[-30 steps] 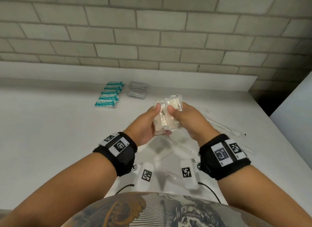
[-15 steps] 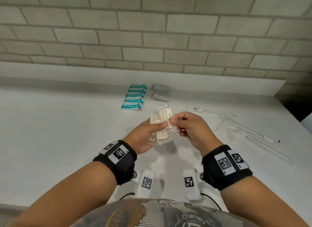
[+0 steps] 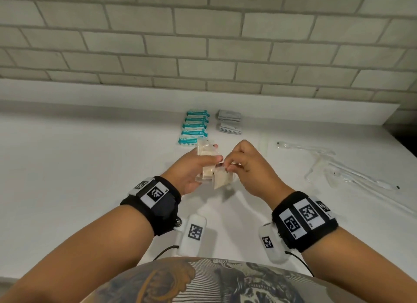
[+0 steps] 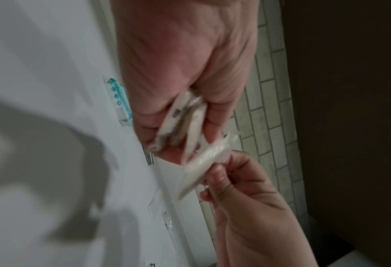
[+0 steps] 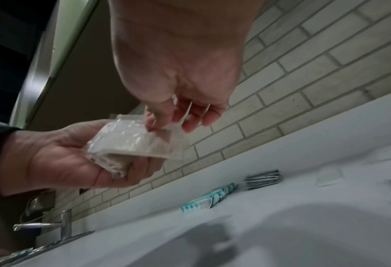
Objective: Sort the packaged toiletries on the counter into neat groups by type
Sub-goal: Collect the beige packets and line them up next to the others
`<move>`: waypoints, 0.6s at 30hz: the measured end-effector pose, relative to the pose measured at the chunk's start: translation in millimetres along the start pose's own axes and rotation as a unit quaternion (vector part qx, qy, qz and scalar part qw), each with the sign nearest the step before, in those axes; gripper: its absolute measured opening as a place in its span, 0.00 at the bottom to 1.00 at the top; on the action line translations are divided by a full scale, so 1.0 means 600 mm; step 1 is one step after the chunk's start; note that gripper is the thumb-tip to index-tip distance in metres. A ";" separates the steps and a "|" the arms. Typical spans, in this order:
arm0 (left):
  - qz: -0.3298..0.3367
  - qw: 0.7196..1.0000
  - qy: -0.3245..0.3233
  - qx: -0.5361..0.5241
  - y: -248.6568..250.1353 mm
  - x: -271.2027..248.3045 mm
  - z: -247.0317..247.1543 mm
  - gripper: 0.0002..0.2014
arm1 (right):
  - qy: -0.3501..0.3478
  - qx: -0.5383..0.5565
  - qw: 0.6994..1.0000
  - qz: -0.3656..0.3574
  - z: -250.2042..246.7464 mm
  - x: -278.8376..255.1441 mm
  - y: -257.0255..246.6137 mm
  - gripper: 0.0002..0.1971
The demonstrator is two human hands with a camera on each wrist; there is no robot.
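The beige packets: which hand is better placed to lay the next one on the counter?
Probably the right hand. It pinches a single beige packet at its top edge, away from the rest. The left hand has its grip on the remaining stack of packets, so it is occupied.

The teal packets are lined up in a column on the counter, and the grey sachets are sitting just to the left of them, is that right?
Not quite. The grey sachets sit just to the right of the teal packets, not the left. The head view shows it: the teal packets are lined up in a column on the counter, with the grey ones beside them on the right.
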State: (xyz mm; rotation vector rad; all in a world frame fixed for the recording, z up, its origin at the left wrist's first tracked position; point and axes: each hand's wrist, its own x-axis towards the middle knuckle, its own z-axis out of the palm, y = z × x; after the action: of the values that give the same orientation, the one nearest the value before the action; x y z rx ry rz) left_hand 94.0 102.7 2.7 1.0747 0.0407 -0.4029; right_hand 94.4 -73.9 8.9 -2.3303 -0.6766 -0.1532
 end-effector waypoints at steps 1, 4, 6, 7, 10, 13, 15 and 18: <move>-0.007 1.000 0.027 0.007 0.001 0.002 -0.004 0.13 | 0.040 -0.008 0.999 -0.014 0.002 0.003 0.001 0.07; -0.054 0.998 0.018 0.007 -0.006 0.004 -0.015 0.07 | 0.141 -0.067 0.984 -0.080 0.000 0.017 -0.006 0.07; -0.072 0.997 -0.004 -0.030 -0.008 0.003 -0.014 0.06 | 0.166 -0.117 0.972 -0.120 0.001 0.022 -0.014 0.07; -0.064 0.997 -0.017 -0.040 -0.008 0.003 -0.015 0.06 | 0.166 -0.135 0.967 -0.138 0.001 0.022 -0.015 0.08; -0.008 0.999 -0.026 -0.042 -0.006 0.014 -0.027 0.21 | 0.109 -0.137 0.975 -0.135 -0.001 0.023 -0.006 0.09; 0.042 0.998 0.031 0.023 -0.003 0.019 -0.032 0.28 | 0.008 0.003 0.999 0.032 -0.012 0.030 -0.004 0.04; 0.068 0.991 0.056 0.096 -0.003 0.018 -0.031 0.31 | 0.009 0.101 0.986 0.133 -0.020 0.041 -0.007 0.08; 0.085 0.982 0.054 0.162 -0.009 0.020 -0.032 0.30 | -0.038 0.144 0.969 0.195 -0.031 0.060 -0.014 0.11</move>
State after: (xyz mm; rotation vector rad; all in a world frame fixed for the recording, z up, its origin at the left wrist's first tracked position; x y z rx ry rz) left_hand 106.4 113.2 -13.8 1.4091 -0.0212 -0.1981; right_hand 122.5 -65.3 38.1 -2.1439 -0.2437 0.2023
